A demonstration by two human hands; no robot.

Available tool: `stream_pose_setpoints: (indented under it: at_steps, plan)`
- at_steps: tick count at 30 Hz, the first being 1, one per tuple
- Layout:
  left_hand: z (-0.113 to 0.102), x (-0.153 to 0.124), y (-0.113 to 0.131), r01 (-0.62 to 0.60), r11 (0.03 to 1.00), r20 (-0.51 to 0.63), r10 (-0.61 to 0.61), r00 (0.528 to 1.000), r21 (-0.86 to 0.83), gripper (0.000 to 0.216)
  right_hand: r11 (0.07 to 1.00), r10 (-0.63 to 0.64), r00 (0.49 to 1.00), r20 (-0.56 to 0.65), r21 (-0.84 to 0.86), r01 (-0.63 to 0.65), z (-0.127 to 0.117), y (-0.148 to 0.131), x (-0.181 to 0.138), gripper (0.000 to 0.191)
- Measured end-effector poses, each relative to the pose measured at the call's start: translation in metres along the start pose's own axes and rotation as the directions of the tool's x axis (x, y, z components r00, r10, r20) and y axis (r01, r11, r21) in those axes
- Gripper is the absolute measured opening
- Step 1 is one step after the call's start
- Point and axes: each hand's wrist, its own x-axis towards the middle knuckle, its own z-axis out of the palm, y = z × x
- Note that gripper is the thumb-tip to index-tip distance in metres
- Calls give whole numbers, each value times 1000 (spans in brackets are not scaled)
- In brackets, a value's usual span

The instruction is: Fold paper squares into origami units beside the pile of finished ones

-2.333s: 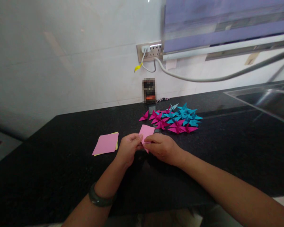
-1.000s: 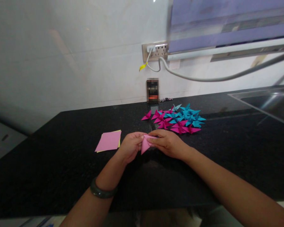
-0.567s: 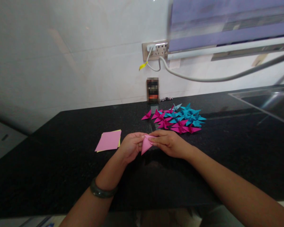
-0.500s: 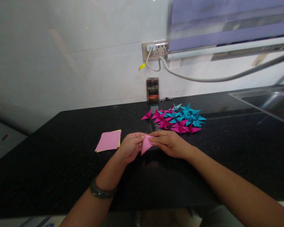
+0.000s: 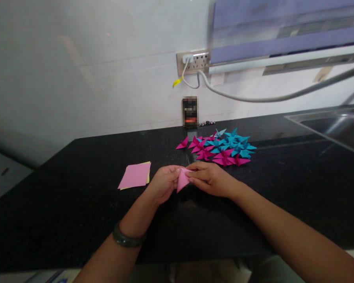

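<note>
Between my two hands is a folded piece of pink origami paper, its pointed end hanging down toward me. My left hand pinches its left side between thumb and fingers, and a dark bangle circles that wrist. On the other side, my right hand grips the upper right part, its fingers covering some of the folds. A stack of square paper, pink on top with yellow peeking out, lies left of my left hand. Beyond my right hand sit several folded paper cranes, magenta and blue.
A phone-like object, blurred out, leans against the white wall behind the black countertop. Beside its base lies a beaded string. A socket with a plug and cable is above. A sink is at the right.
Both hands stay almost in place on the folded pink paper. Its lower tip has shifted very slightly; the rest looks the same.
</note>
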Motion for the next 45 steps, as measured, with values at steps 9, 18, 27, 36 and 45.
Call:
stream_pose_setpoints:
  at_steps: [9,18,27,36,45]
  plan:
    - [2,3,-7,-124,983,-154,145,978,139,21,997,25,998,-57,78,-20,10,1,1,24]
    - [6,1,-7,-271,865,-233,392,890,423,14,777,556,829,-57,391,-494,30,-2,5,20]
    - [7,0,-9,-323,764,-187,495,848,559,10,727,555,831,-39,508,-462,22,-4,6,21]
    - [2,3,-6,-316,801,-283,502,817,508,13,771,578,810,-101,392,-502,13,2,6,23]
    - [6,-1,-4,-213,748,-139,378,915,629,16,658,687,687,-237,604,-449,17,5,9,23]
